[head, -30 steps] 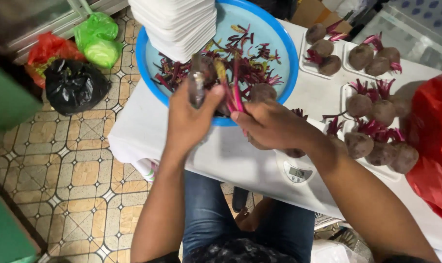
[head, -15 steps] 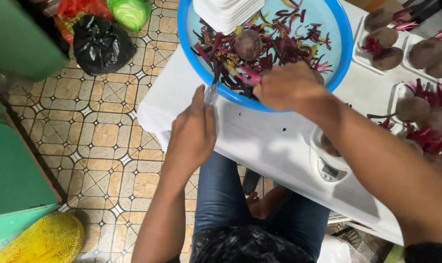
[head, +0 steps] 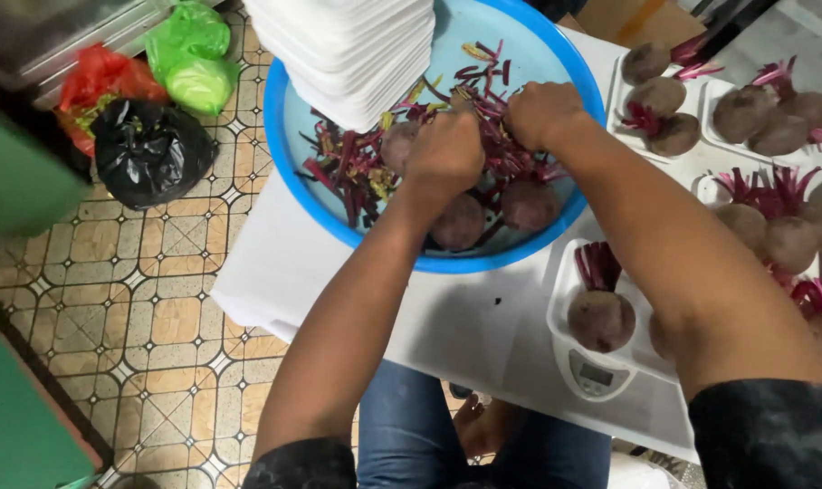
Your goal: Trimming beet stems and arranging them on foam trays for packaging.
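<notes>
In the head view, both hands are seen reaching into a blue basin [head: 295,195] that rests on a white table [head: 483,317]. The left hand [head: 445,154] is closed into a fist, fingers together, over a pile of red beet stems [head: 357,167] in the middle of the basin; what is clamped inside cannot be told. The right hand [head: 540,110] is also curled shut, just right of the left and touching the stems at the far side of the basin. Three trimmed beets [head: 458,222] are seen lying in the near part of the basin, below the hands. A stack of white trays [head: 348,45] is set on the basin's far left rim. At the near right, a beet with cut stems [head: 599,317] is held in a white tray on a small scale [head: 597,373]. More beets in trays [head: 755,113] are laid out at the far right. On the tiled floor to the left, a black bag [head: 144,149], a green bag [head: 189,54] and a red bag [head: 99,81] are grouped together
</notes>
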